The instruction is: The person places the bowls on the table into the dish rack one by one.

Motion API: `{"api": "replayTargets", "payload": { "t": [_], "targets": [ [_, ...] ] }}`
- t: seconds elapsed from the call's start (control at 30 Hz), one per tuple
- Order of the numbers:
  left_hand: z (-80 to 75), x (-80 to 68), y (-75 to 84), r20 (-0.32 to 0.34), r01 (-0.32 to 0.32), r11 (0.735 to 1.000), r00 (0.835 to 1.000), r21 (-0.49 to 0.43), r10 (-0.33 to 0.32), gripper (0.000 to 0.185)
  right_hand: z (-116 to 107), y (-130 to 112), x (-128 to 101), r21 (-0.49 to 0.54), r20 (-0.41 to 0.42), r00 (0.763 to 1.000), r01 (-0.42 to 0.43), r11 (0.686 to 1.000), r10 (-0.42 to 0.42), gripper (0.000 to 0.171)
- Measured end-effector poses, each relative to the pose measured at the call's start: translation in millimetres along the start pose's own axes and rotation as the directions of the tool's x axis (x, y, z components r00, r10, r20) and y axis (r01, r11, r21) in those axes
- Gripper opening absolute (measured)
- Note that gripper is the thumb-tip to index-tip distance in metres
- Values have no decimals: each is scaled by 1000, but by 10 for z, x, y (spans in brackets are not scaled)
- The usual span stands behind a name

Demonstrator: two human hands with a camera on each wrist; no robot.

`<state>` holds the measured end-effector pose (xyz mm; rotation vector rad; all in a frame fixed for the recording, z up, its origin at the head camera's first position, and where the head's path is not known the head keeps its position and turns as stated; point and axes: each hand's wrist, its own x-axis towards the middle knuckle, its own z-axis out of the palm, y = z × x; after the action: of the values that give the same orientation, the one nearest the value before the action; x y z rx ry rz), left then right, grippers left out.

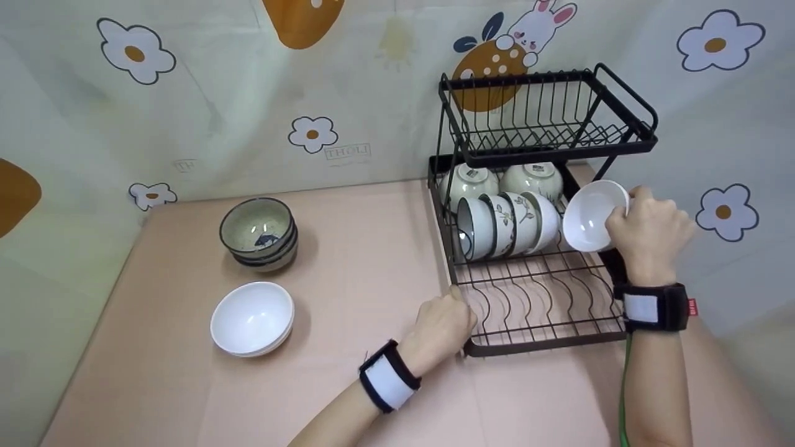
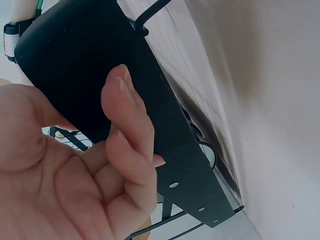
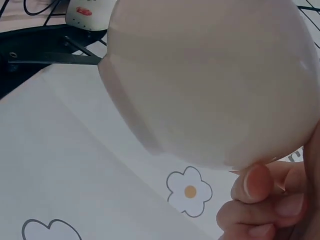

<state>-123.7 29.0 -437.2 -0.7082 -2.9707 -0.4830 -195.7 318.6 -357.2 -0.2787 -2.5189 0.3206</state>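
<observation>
My right hand (image 1: 652,233) pinches a white bowl (image 1: 590,214) by its rim, over the right side of the black two-tier dish rack (image 1: 546,343). The bowl is tilted with its inside toward the head camera; its outer wall (image 3: 210,85) fills much of the right wrist view. At the rack's front left corner, my left hand (image 1: 440,326) grips the side edge, with curled fingers (image 2: 132,145) against the dark side wall in the left wrist view. In the lower tier several bowls (image 1: 502,223) stand on edge in a row, the rightmost plain white.
Two upturned bowls (image 1: 533,180) sit behind that row. The upper tier (image 1: 553,152) holds nothing visible. On the table's left are a stack of patterned bowls (image 1: 258,230) and a stack of white bowls (image 1: 251,320). A printed cloth (image 1: 236,99) hangs behind.
</observation>
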Motion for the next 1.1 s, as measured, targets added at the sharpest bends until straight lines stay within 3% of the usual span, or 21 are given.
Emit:
{"api": "replayTargets", "payload": {
  "t": [0.17, 0.37, 0.6, 1.1],
  "targets": [
    [3, -8, 19, 5, 10, 999, 1000, 38, -10, 45, 65, 10, 0, -18, 24, 1000, -3, 1000, 3, 20],
    [-1, -6, 25, 30, 24, 999, 999, 49, -25, 48, 155, 9, -1, -16, -22, 1000, 16, 1000, -16, 5],
    [-8, 0, 21, 33, 27, 999, 999, 22, -28, 48, 210, -9, -13, -7, -32, 999, 40, 999, -41, 4],
    [-14, 1, 18, 49, 28, 999, 998, 17, -29, 50, 355, 0, 22, -10, 109, 991, 84, 996, -83, 8]
  ]
}}
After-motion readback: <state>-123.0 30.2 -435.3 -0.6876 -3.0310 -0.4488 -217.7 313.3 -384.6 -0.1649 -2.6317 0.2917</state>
